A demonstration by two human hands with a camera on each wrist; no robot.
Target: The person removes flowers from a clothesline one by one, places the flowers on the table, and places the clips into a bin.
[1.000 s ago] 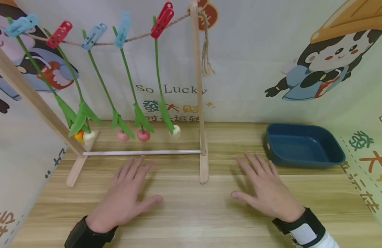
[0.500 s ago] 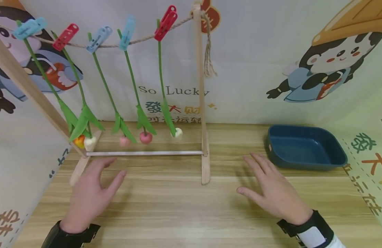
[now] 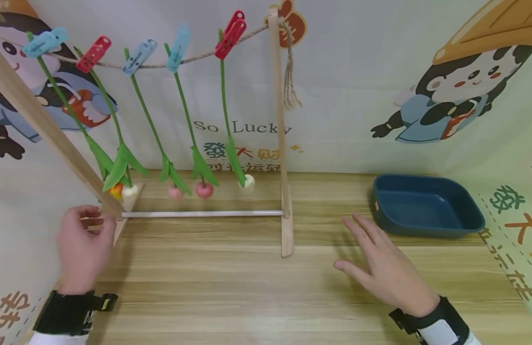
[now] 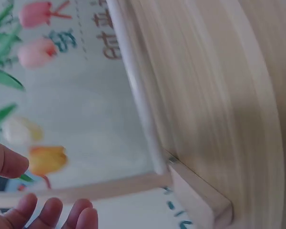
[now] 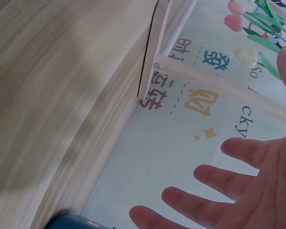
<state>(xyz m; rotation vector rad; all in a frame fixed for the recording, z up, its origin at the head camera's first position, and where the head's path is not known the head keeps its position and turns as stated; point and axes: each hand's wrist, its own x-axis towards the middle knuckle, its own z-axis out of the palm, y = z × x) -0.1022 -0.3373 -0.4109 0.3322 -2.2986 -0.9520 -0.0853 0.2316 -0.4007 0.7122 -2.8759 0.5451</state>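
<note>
The left hand [image 3: 85, 244], fingers curved, is just left of the wooden rack [image 3: 279, 124]; the right hand [image 3: 384, 266], fingers spread, right.

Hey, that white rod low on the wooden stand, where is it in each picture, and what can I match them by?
Head: white rod, level, left of centre.
Left wrist: white rod, slanting down from the top edge, near centre.
Right wrist: white rod, a short slanting piece at the top, right of centre.
Shared landmark: the darker pink tulip.
</note>
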